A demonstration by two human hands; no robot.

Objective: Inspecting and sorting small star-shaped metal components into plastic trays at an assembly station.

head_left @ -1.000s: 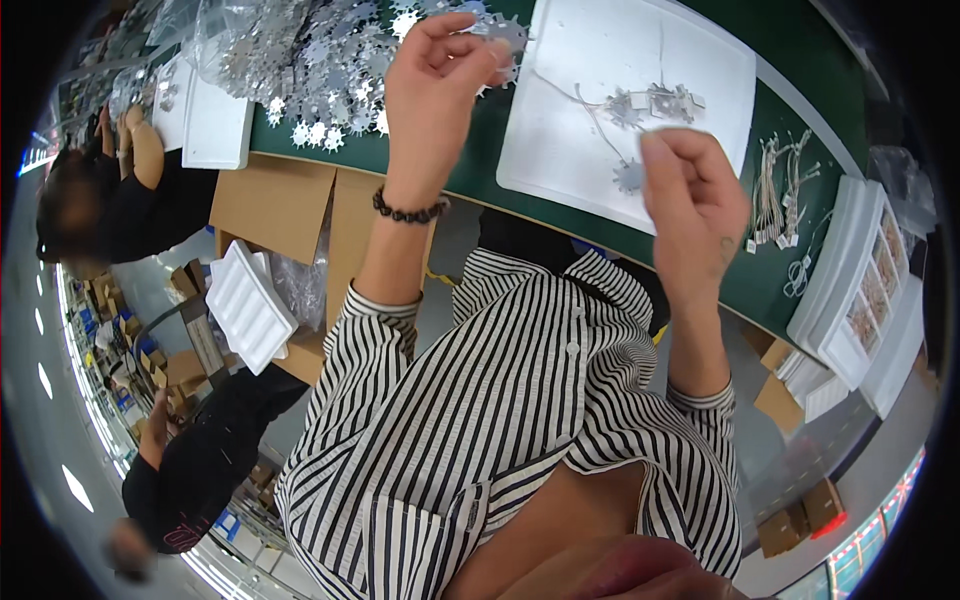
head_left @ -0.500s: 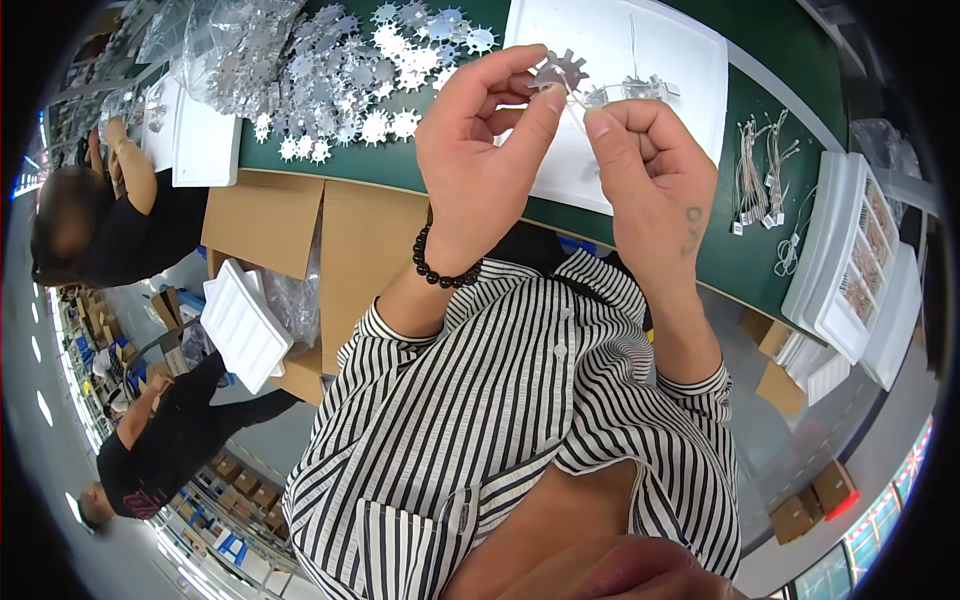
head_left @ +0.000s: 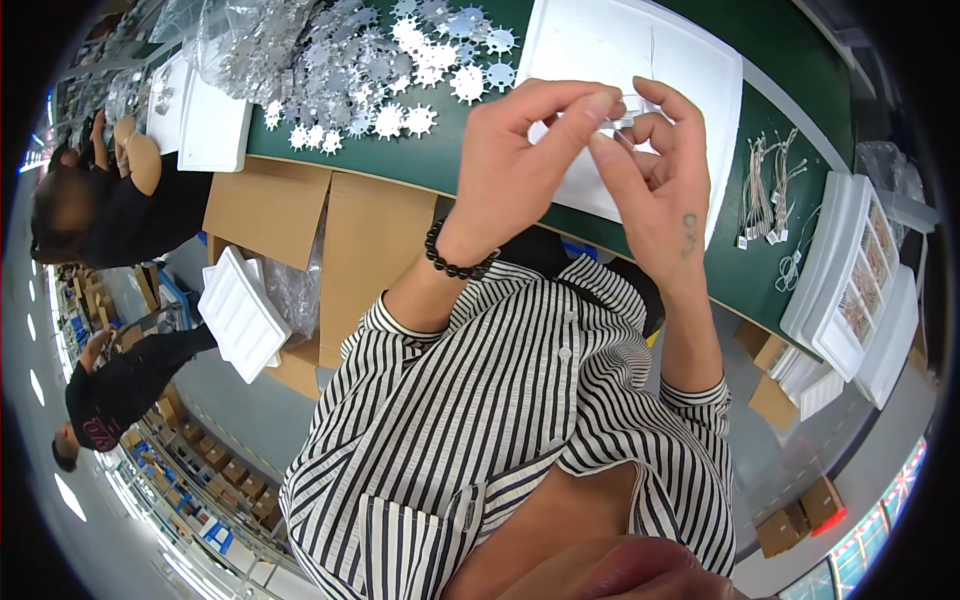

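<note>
Over the white tray (head_left: 715,110), my two hands meet fingertip to fingertip. My left hand (head_left: 520,165) is closed, pinching thumb against forefinger at a small silvery toothed metal plate (head_left: 625,123). My right hand (head_left: 662,190) has its thumb and curled fingers closed round the same plate from the other side, its forefinger raised. Fingers cover most of the plate, and a thin wire shows near it. Left of the tray lies a heap of shiny toothed metal plates (head_left: 360,80), some spread singly at its edge.
Bundles of thin wires with white connectors (head_left: 762,195) lie right of the tray on the green table (head_left: 810,90). Stacked white trays (head_left: 835,270) stand at the right edge. An open cardboard box (head_left: 375,255) sits below the table's left front. Two people are at the left.
Both hands have drawn together, the left one moving right and slightly down. The plate, held up in plain sight before, is now mostly hidden between the fingers.
</note>
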